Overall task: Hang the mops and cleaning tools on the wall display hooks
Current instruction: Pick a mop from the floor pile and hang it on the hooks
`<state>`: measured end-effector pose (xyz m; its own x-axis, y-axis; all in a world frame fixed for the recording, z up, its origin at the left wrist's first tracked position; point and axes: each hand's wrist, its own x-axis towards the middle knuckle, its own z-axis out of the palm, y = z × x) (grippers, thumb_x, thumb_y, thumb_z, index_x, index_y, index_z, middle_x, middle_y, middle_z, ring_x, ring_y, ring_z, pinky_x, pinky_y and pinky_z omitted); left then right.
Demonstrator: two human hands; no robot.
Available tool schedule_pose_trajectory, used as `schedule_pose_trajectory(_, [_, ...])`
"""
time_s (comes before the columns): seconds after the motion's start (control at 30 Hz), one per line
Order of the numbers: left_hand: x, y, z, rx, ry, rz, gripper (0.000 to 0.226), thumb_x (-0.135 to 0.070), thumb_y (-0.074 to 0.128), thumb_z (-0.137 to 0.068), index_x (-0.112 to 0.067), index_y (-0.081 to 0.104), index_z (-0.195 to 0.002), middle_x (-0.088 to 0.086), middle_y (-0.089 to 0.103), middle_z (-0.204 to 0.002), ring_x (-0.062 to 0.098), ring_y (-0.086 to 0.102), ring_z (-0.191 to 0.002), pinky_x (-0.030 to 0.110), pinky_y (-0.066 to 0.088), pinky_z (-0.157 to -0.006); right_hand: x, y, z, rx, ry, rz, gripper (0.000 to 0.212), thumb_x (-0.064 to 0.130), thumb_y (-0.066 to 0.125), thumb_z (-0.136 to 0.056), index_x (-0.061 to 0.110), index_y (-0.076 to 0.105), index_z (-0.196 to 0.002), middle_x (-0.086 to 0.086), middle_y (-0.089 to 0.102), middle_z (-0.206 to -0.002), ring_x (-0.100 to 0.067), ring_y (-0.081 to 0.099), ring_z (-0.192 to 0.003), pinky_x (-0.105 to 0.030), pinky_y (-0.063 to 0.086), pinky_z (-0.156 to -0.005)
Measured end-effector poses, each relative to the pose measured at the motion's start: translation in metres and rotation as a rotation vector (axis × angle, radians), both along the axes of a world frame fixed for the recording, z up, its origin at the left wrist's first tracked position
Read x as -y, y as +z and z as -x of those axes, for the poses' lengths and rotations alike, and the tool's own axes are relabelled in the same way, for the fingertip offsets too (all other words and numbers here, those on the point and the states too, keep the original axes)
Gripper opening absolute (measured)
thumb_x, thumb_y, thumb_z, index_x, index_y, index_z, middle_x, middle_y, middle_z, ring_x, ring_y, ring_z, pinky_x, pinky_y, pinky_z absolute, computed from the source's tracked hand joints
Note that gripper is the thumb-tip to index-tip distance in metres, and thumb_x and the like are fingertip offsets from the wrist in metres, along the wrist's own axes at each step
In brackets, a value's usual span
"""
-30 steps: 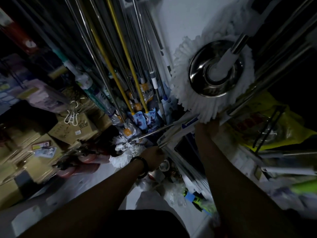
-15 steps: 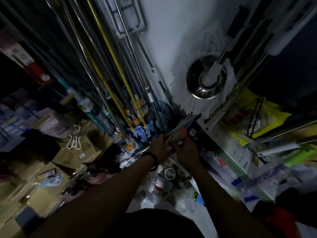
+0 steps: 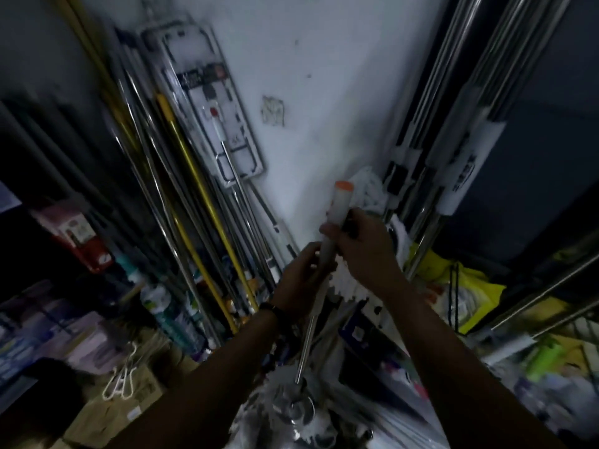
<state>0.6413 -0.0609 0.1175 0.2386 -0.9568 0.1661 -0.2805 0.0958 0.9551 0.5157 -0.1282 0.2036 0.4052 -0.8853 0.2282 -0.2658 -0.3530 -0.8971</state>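
Observation:
Both my hands grip one spin mop, held nearly upright before the white wall (image 3: 324, 92). My right hand (image 3: 359, 251) is closed around its white handle grip (image 3: 340, 205), which ends in an orange cap. Just below, my left hand (image 3: 299, 280) holds the same handle where the metal shaft starts. The shaft runs down to the mop's white stringy head with a steel disc (image 3: 296, 406) near the bottom edge. Another white mop head (image 3: 353, 286) shows behind my hands.
Many metal and yellow mop poles (image 3: 194, 205) lean against the wall on the left, with a packaged flat mop (image 3: 214, 118) among them. More steel poles (image 3: 453, 140) stand on the right. Cardboard boxes (image 3: 129, 400) and yellow packets (image 3: 470, 296) crowd the floor.
The mop has swung from lying low to nearly upright, its orange-capped handle raised toward the wall. My right hand left the hanging mop head and joined the handle. The camera tilted upward.

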Motion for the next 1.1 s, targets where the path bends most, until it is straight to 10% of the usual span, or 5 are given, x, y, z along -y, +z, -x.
schedule_pose_trajectory(0.4, [0.051, 0.186, -0.012, 0.112, -0.081, 0.332, 0.02, -0.037, 0.06, -0.103, -0.03, 0.065, -0.12, -0.005, 0.078, -0.091, 0.013, 0.077, -0.082, 0.031, 0.056, -0.063, 0.034, 0.16, 0.001, -0.02, -0.183, 0.357, 0.035, 0.041, 0.081, -0.089, 0.013, 0.072, -0.108, 0.007, 0.072, -0.091, 0.007, 0.065, -0.074, -0.007, 0.048, -0.058])
schedule_pose_trajectory(0.53, [0.061, 0.249, -0.01, 0.103, -0.118, 0.438, 0.013, -0.036, 0.06, -0.102, -0.039, 0.067, -0.112, -0.008, 0.077, -0.087, 0.021, 0.077, -0.082, 0.047, 0.06, -0.063, 0.031, 0.219, 0.001, 0.07, -0.254, 0.442, 0.037, 0.039, 0.083, -0.087, 0.017, 0.065, -0.11, 0.018, 0.062, -0.084, 0.018, 0.06, -0.068, -0.004, 0.045, -0.056])
schedule_pose_trajectory(0.83, [0.073, 0.4, 0.005, 0.032, -0.218, 0.558, 0.016, -0.034, 0.058, -0.103, -0.031, 0.072, -0.112, 0.022, 0.073, -0.08, 0.054, 0.069, -0.08, 0.072, 0.056, -0.068, 0.033, 0.356, 0.013, 0.189, -0.333, 0.625, 0.033, 0.036, 0.084, -0.085, 0.034, 0.059, -0.106, 0.012, 0.061, -0.071, 0.009, 0.062, -0.06, -0.018, 0.05, -0.058])
schedule_pose_trajectory(1.1, [0.092, 0.485, 0.03, -0.022, -0.195, 0.572, 0.016, -0.035, 0.062, -0.101, -0.026, 0.074, -0.105, 0.027, 0.073, -0.088, 0.048, 0.073, -0.084, 0.067, 0.06, -0.064, 0.045, 0.444, 0.026, 0.155, -0.456, 0.695, 0.044, 0.034, 0.083, -0.082, 0.023, 0.067, -0.122, 0.01, 0.068, -0.077, 0.0, 0.065, -0.075, -0.021, 0.052, -0.068])
